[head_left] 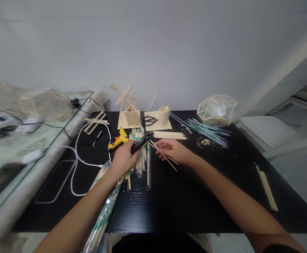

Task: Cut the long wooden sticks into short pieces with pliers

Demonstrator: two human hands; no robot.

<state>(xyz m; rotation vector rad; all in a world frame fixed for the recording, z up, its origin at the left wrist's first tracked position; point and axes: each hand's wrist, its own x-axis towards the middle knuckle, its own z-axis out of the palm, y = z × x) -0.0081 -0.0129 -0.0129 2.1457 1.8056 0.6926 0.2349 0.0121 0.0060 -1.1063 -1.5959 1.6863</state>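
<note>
Apparently, trimming is in hand: the left hand [124,155] wraps black-handled cutters [142,142], while the right hand [175,151] pinches thin wooden sticks [170,163], their far ends just beside the tool's head over the black table [195,200]. The next move seems to call for holding the sticks steady.

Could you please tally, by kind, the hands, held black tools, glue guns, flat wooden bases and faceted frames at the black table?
Hands (left hand, right hand): 2
Black tool, held: 1
Glue gun: 1
Bases (left base, right base): 2
Faceted frame: 1
Total: 7
</note>
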